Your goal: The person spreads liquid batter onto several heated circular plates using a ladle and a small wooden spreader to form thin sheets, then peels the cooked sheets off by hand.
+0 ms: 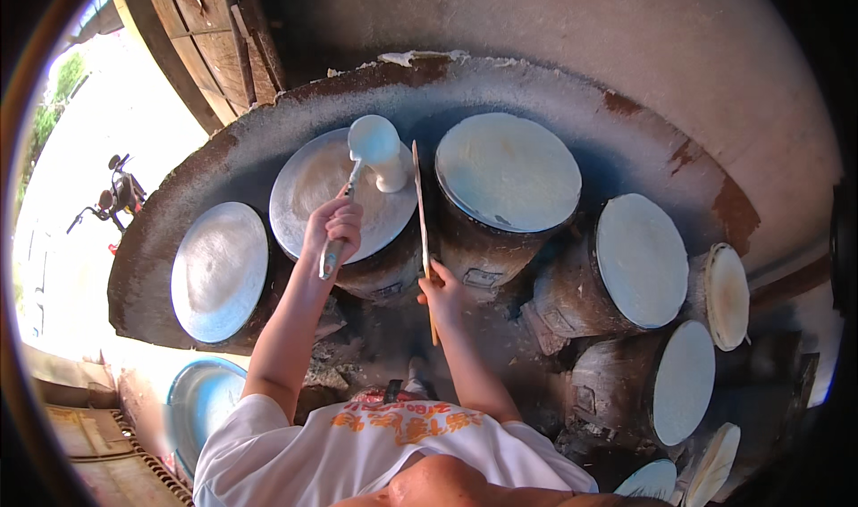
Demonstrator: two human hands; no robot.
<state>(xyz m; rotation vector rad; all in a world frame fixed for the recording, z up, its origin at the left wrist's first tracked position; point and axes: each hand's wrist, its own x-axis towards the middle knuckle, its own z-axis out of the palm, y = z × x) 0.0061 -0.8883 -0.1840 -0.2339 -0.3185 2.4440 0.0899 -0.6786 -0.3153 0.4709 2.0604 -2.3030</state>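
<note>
"Two hands, both full: what do our left hand (338, 226) and right hand (444, 291) hold?"

"Our left hand is closed round the ladle (374, 138), its cup over the far right of the griddle (308, 199), white liquid (391, 176) below it; our right hand pinches the stick (424, 226) just right of the griddle."

"What could go wrong for us?"

"Tipping too fast could send liquid over the griddle's rim. Swinging our stick left could knock the ladle. Dawdling could let a lump set, if the griddle is hot."

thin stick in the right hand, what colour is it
The thin stick is light brown; it shows in the head view.
</note>
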